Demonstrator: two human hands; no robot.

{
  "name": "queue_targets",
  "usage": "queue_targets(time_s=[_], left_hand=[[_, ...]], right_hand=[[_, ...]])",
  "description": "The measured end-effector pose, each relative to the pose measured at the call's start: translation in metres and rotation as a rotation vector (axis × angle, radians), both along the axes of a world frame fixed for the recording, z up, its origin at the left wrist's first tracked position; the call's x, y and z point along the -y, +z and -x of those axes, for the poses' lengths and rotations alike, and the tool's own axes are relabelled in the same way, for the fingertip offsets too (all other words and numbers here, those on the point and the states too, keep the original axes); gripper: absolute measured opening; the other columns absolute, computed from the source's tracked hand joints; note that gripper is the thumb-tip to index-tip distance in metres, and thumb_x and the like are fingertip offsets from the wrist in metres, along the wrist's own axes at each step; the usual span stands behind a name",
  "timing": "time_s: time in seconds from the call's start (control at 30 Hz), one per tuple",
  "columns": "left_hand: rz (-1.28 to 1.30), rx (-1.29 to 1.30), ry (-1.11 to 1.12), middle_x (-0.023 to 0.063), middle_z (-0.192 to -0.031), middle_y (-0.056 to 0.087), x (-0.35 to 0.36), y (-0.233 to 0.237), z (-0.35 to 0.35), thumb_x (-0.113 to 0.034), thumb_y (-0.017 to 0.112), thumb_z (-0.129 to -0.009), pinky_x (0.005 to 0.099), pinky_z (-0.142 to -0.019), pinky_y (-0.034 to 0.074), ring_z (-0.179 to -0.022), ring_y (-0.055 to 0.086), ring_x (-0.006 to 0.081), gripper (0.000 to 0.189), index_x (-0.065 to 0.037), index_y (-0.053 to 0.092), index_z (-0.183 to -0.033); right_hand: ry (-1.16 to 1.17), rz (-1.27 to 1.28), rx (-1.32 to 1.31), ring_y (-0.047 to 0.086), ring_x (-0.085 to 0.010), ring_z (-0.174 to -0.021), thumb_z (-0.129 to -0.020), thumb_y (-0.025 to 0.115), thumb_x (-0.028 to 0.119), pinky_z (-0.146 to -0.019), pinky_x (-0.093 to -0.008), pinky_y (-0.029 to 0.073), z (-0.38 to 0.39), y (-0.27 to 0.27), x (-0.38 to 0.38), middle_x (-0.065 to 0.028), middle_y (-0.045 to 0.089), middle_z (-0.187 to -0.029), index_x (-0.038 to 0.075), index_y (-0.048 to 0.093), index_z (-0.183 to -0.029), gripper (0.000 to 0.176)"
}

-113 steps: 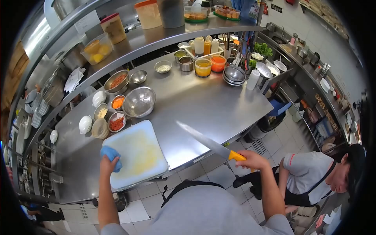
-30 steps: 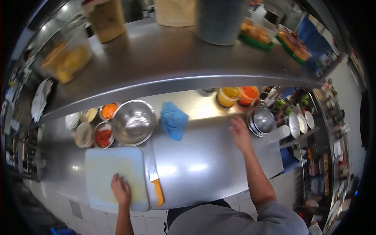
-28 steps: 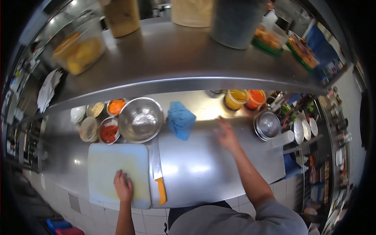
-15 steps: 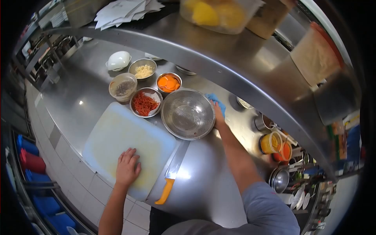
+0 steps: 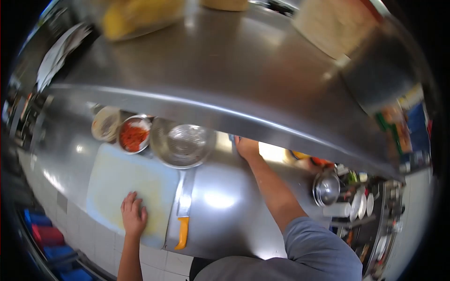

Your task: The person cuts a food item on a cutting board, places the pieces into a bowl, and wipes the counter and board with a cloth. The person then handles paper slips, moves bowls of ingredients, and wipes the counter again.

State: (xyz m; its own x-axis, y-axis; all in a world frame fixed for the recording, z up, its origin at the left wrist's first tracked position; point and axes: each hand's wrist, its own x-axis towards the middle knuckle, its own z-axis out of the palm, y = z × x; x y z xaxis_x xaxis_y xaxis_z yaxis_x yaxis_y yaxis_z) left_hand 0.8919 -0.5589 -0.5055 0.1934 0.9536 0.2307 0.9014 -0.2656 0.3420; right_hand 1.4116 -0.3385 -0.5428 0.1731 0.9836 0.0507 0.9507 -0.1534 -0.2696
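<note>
My left hand (image 5: 133, 215) rests on the pale cutting board (image 5: 117, 175), its fingers laid out and nothing in them. Beyond the colander, partly under the overhead shelf, my right hand (image 5: 247, 147) is on a blue cloth (image 5: 231, 137), of which only a small edge shows. The metal colander (image 5: 183, 161) stands at the board's far right corner, a gap away from my right hand. Along the board's right side lies a knife with a yellow handle (image 5: 183, 232), blade pointing away. A steel bowl of shredded orange-red vegetable (image 5: 133, 138) sits beside the colander.
A metal shelf (image 5: 211, 79) crosses above the counter and hides its back part. Left of the shredded vegetable is a plastic tub (image 5: 106, 124). Stacked metal bowls (image 5: 326, 188) and white dishes (image 5: 358, 206) stand at the right.
My view has tilted and shifted, so the shelf covers more of the counter. My right hand has moved right, away from the colander, with the cloth. My left hand stays on the board.
</note>
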Motion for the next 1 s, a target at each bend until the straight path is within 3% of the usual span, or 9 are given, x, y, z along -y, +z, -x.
queue_targets(time_s=[0.1, 0.27, 0.53, 0.7, 0.73, 0.8, 0.9, 0.97, 1.0], left_hand=[[-0.021, 0.009, -0.033, 0.0174, -0.147, 0.056, 0.004, 0.0, -0.005, -0.004, 0.068, -0.086, 0.0551, -0.118, 0.035, -0.143, 0.049, 0.0405, 0.035, -0.005, 0.062, -0.12], [-0.026, 0.003, -0.051, 0.0198, -0.151, 0.054, 0.017, -0.007, -0.007, -0.004, 0.064, -0.09, 0.054, -0.118, 0.034, -0.145, 0.045, 0.041, 0.035, -0.004, 0.06, -0.125], [-0.038, 0.025, -0.158, 0.0229, -0.154, 0.051, 0.033, -0.021, -0.002, -0.008, 0.059, -0.097, 0.0533, -0.119, 0.032, -0.144, 0.045, 0.0427, 0.036, 0.0, 0.058, -0.132], [-0.054, 0.107, -0.188, 0.0259, -0.151, 0.054, 0.041, -0.021, 0.002, -0.009, 0.06, -0.097, 0.0532, -0.116, 0.037, -0.139, 0.05, 0.0451, 0.036, 0.002, 0.059, -0.131], [-0.059, 0.112, -0.18, 0.0259, -0.151, 0.054, 0.042, -0.023, 0.006, -0.009, 0.06, -0.097, 0.0532, -0.116, 0.037, -0.139, 0.05, 0.0451, 0.036, 0.002, 0.059, -0.131], [-0.113, 0.052, -0.2, 0.027, -0.149, 0.055, 0.041, -0.025, 0.011, -0.01, 0.061, -0.096, 0.0528, -0.113, 0.04, -0.136, 0.052, 0.047, 0.035, 0.003, 0.06, -0.129], [-0.166, 0.058, -0.194, 0.0274, -0.146, 0.057, 0.046, -0.025, 0.014, -0.008, 0.062, -0.095, 0.0522, -0.112, 0.042, -0.134, 0.053, 0.0477, 0.033, 0.004, 0.061, -0.126], [-0.187, 0.061, -0.218, 0.0268, -0.142, 0.059, 0.041, -0.031, 0.02, -0.008, 0.063, -0.096, 0.0514, -0.112, 0.043, -0.133, 0.054, 0.047, 0.031, 0.004, 0.062, -0.124], [-0.197, 0.075, -0.26, 0.0262, -0.138, 0.061, 0.04, -0.033, 0.023, -0.008, 0.063, -0.096, 0.0506, -0.112, 0.043, -0.132, 0.055, 0.0462, 0.029, 0.003, 0.063, -0.122]], right_hand=[[-0.137, 0.0, 0.067, 0.033, -0.0512, -0.151, -0.103, 0.058, 0.042, -0.121, -0.0681, 0.026, -0.045, -0.015, 0.091, -0.0181, 0.041, -0.164, 0.009, 0.047, -0.157, 0.065], [-0.362, 0.002, 0.081, 0.022, -0.05, -0.157, -0.102, 0.06, 0.043, -0.125, -0.067, 0.02, -0.083, -0.02, 0.209, -0.0148, 0.024, -0.174, 0.011, 0.036, -0.164, 0.073], [-0.569, -0.049, 0.018, 0.029, -0.0476, -0.155, -0.103, 0.058, 0.033, -0.125, -0.0634, 0.024, -0.121, -0.015, 0.462, -0.0178, 0.031, -0.171, 0.012, 0.04, -0.162, 0.065], [-0.967, -0.277, 0.232, 0.064, -0.0454, -0.113, -0.102, 0.048, 0.016, -0.098, -0.0538, 0.052, -0.249, -0.047, 0.68, -0.0224, 0.068, -0.121, 0.004, 0.066, -0.124, 0.03], [-1.104, -0.086, 0.234, 0.067, -0.0465, -0.108, -0.099, 0.054, 0.02, -0.094, -0.055, 0.055, -0.267, -0.036, 0.723, -0.0231, 0.069, -0.119, 0.003, 0.07, -0.123, 0.033], [-1.304, -0.106, -0.071, 0.071, -0.0456, -0.104, -0.092, 0.063, 0.02, -0.091, -0.0521, 0.059, -0.275, -0.005, 0.784, -0.0246, 0.071, -0.117, 0.001, 0.071, -0.124, 0.039], [-1.283, -0.463, -0.159, 0.072, -0.0442, -0.108, -0.085, 0.068, 0.017, -0.093, -0.049, 0.059, -0.253, -0.021, 0.814, -0.0257, 0.072, -0.12, 0.003, 0.07, -0.13, 0.047], [-1.09, -0.513, 0.061, 0.072, -0.0428, -0.11, -0.084, 0.068, 0.014, -0.095, -0.0478, 0.058, -0.181, -0.025, 0.768, -0.0245, 0.073, -0.118, 0.003, 0.071, -0.128, 0.045], [-1.092, -0.301, -0.223, 0.069, -0.0416, -0.114, -0.087, 0.066, 0.012, -0.1, -0.0492, 0.055, -0.118, 0.022, 0.727, -0.0217, 0.071, -0.121, 0.004, 0.07, -0.127, 0.042]])
